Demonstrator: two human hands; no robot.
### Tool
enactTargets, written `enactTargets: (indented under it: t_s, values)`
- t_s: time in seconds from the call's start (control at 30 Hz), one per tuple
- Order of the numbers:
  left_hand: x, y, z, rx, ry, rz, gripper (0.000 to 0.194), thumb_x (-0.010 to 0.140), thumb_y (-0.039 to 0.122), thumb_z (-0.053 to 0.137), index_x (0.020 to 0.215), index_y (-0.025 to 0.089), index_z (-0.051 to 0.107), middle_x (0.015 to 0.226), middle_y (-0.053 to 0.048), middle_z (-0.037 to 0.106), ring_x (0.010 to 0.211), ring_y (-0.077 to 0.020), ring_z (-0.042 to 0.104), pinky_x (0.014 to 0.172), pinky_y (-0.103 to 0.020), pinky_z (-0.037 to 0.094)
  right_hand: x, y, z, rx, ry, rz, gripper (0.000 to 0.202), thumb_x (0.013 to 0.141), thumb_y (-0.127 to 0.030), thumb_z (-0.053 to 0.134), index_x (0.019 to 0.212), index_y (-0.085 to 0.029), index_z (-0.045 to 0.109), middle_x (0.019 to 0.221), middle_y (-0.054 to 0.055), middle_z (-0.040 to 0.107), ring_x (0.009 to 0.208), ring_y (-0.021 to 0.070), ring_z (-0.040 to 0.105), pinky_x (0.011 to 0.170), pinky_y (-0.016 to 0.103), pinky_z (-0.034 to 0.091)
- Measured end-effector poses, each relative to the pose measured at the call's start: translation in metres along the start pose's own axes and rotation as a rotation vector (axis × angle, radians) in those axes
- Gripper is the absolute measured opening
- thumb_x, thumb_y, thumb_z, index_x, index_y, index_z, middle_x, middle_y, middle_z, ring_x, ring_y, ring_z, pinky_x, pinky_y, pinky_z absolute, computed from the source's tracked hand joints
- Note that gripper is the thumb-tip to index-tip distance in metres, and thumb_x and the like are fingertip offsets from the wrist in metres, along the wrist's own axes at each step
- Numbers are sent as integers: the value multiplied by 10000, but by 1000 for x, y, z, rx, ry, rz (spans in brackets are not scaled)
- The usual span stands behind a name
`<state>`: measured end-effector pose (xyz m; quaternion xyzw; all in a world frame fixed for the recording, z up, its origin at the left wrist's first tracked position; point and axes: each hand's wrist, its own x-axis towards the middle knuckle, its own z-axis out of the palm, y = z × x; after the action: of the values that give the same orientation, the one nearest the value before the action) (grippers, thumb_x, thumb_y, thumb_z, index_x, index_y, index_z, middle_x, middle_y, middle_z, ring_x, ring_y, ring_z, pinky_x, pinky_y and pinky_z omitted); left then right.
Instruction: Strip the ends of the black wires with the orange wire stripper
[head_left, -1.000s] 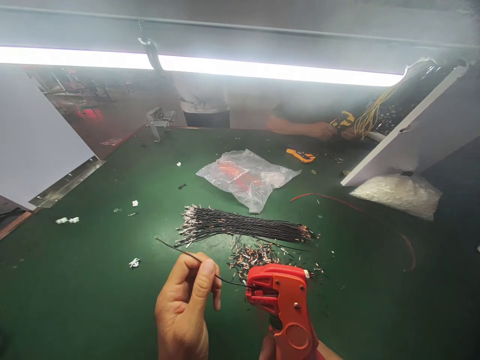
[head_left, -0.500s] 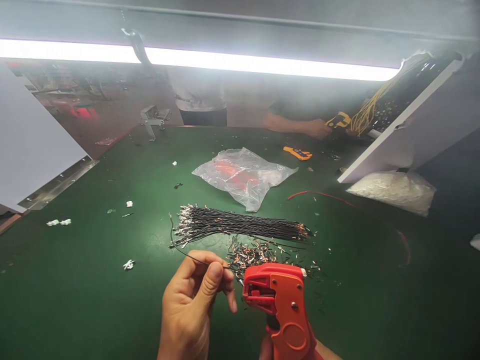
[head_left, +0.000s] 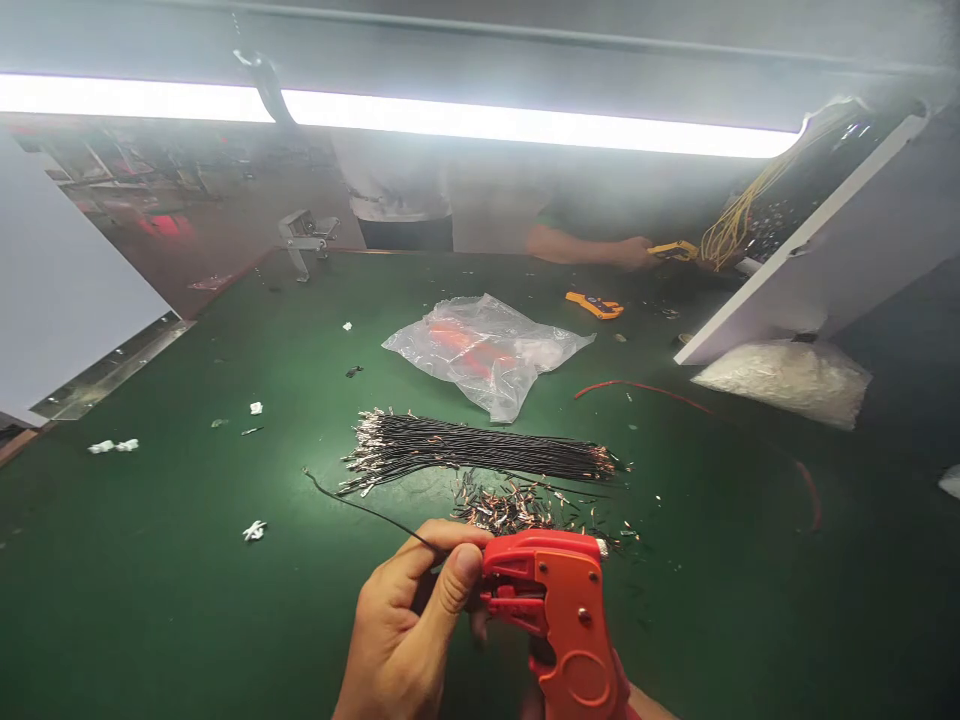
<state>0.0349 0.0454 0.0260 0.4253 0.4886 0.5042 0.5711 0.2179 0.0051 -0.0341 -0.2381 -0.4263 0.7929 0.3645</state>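
Observation:
Between thumb and fingers, my left hand [head_left: 412,620] pinches a thin black wire [head_left: 367,508], whose free end sticks out to the upper left. Its fingertips are at the jaws of a red and orange wire stripper [head_left: 577,610]; the wire's other end is hidden there. My right hand [head_left: 626,690] grips the stripper's handle from behind, mostly covered by it. Just beyond lies a bundle of black wires [head_left: 480,445], with silvery terminals at the left and bare copper at the right. A heap of wire scraps [head_left: 510,502] lies between the bundle and the stripper.
Behind the bundle lies a clear plastic bag [head_left: 487,350] with red things inside. An orange tool [head_left: 595,305] and a red wire [head_left: 637,385] are farther right. A co-worker's arm [head_left: 592,246] holds a yellow tool across the green table [head_left: 187,600]. A white panel [head_left: 802,240] leans at right.
My left hand has moved right, bringing the wire to the stripper's jaws. The wire's free end has swung left and down. The co-worker's yellow tool has tilted.

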Motion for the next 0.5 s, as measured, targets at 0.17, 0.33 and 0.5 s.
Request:
enactTargets:
  t_s: [0.17, 0.33, 0.5]
  values:
    - [0, -3, -3, 231, -26, 264, 403, 919, 497, 631, 630, 221, 676, 619, 5, 607, 572, -112, 497, 587, -230, 395, 47, 46, -15, 12, 179, -110, 472, 780, -633, 743, 990, -225, 630, 1074, 70, 638, 1135, 303, 578, 936, 472, 503]
    - [-2, -8, -3, 285, -19, 355, 352, 971, 412, 576, 675, 235, 647, 617, 16, 586, 563, -120, 459, 579, -242, 365, 48, 67, -21, 17, 219, -143, 588, 702, -785, 682, 964, -264, 603, 1007, 72, 614, 1153, 328, 557, 940, 478, 496]
    - [-3, -11, -3, 322, -20, 407, 299, 975, 360, 570, 706, 242, 628, 607, 26, 559, 549, -121, 443, 583, -244, 367, 34, 65, -40, -13, 163, -135, 539, 842, -687, 603, 1103, -216, 615, 1073, 83, 664, 1028, 287, 634, 883, 499, 519]
